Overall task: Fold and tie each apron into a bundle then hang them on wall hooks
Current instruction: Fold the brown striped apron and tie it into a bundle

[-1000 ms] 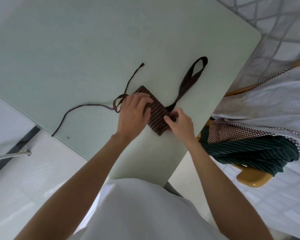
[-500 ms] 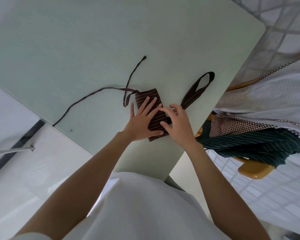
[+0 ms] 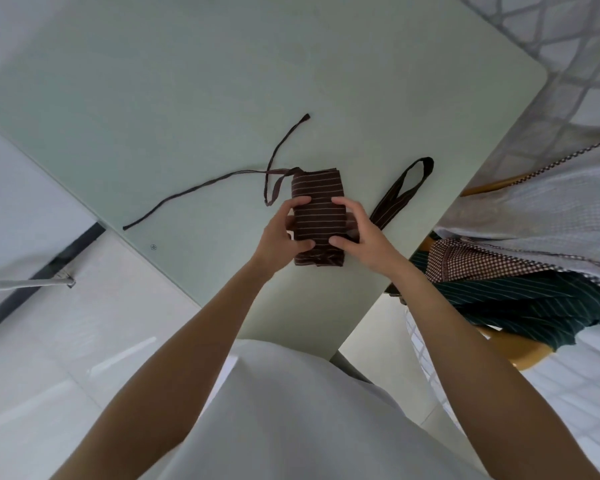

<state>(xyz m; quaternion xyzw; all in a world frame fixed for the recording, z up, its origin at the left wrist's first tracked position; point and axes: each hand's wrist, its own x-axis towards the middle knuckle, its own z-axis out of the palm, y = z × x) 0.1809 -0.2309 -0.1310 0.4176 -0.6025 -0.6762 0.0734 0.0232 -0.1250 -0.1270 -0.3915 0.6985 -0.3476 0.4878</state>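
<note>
You held the folded brown striped apron (image 3: 317, 216) between both hands, on the pale green counter (image 3: 187, 98). Your left hand (image 3: 280, 233) grasped the bundle's left edge, thumb on its near part and fingers curled onto the top. Your right hand (image 3: 357, 233) grasped the right edge in the same manner, thumb near and fingers over the top. The bundle extended beyond your fingertips, away from you. Two waist ties (image 3: 201, 188) ran out from its far left corner across the counter, to the left of your left hand and crossing each other. The neck loop (image 3: 402, 188) lay flat just to the right of your right hand. Further right of that hand, a checked apron (image 3: 482, 261) and a dark green striped apron (image 3: 520, 303) were piled on a yellow chair (image 3: 520, 351) beside the counter.
</note>
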